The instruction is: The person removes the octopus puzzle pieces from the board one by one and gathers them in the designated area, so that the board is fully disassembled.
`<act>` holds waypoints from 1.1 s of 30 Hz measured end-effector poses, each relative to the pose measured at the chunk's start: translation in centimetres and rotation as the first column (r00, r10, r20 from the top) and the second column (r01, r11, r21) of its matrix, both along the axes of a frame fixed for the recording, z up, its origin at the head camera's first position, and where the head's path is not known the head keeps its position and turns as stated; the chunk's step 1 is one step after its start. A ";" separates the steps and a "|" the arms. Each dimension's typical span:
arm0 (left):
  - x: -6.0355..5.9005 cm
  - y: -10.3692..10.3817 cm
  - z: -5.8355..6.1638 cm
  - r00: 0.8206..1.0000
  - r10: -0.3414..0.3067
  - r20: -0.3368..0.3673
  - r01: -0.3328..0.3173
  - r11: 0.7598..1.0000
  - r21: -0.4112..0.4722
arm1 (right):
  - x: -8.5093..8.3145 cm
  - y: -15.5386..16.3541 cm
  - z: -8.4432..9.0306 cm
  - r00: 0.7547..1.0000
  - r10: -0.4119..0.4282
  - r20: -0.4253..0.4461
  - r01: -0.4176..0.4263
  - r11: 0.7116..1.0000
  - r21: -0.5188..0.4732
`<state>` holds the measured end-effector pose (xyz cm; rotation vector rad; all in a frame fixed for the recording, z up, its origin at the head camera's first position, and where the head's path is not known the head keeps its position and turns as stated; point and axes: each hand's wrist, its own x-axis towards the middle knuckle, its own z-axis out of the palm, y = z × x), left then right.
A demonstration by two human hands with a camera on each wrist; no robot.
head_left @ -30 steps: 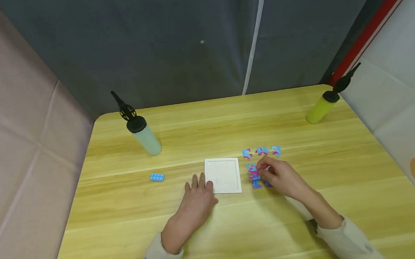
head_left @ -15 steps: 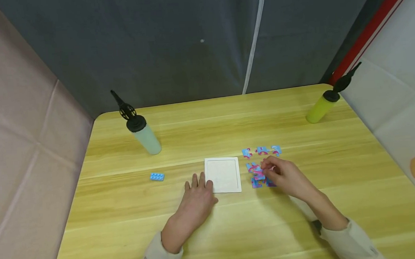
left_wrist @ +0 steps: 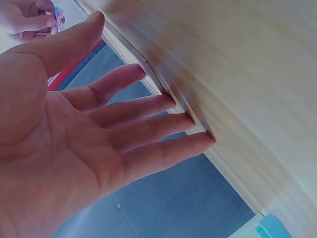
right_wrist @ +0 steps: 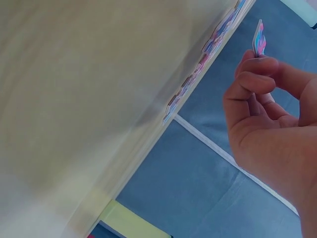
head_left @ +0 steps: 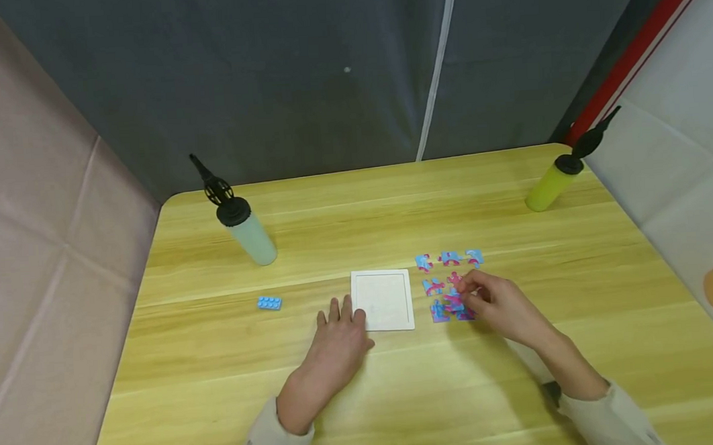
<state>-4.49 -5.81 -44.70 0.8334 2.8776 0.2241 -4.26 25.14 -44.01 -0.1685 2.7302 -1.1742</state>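
My right hand (head_left: 501,307) pinches a pink and blue jigsaw piece (right_wrist: 259,40) between thumb and fingers, raised above the table. Several other jigsaw pieces (head_left: 450,258) lie in loose rows beneath and beyond that hand; the held piece hides part of the nearest row. To their left lies a white square puzzle frame (head_left: 382,302) with a shallow rim. Across the frame's left edge my left hand (head_left: 337,352) rests, fingers straight, and the left wrist view shows its fingertips (left_wrist: 208,140) down at the tabletop.
Left of the frame sits a blue toy brick (head_left: 269,304). A pale green bottle (head_left: 253,240) with a black top stands at the back left, a yellow-green bottle (head_left: 548,189) at the back right. A dark curtain (head_left: 301,91) hangs behind the wooden table (head_left: 356,216).
My right hand has moved a little to the right with the pinched jigsaw piece, uncovering pieces on the left of the rows. My left hand and the frame have stayed in place.
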 end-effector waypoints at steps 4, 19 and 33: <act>0.0 0.0 0.0 1.000 0.001 0.005 -0.001 1.000 -0.007 | 0.2 0.2 0.1 1.000 -0.011 0.011 0.011 1.000 0.015; -0.1 0.1 0.0 1.000 0.005 0.012 -0.005 1.000 -0.021 | 1.0 1.5 0.1 0.998 -0.050 0.029 0.048 0.998 0.043; -0.1 0.1 -0.1 1.000 0.004 0.009 -0.004 1.000 -0.014 | 1.6 2.5 0.3 0.996 -0.078 0.047 0.074 0.994 0.081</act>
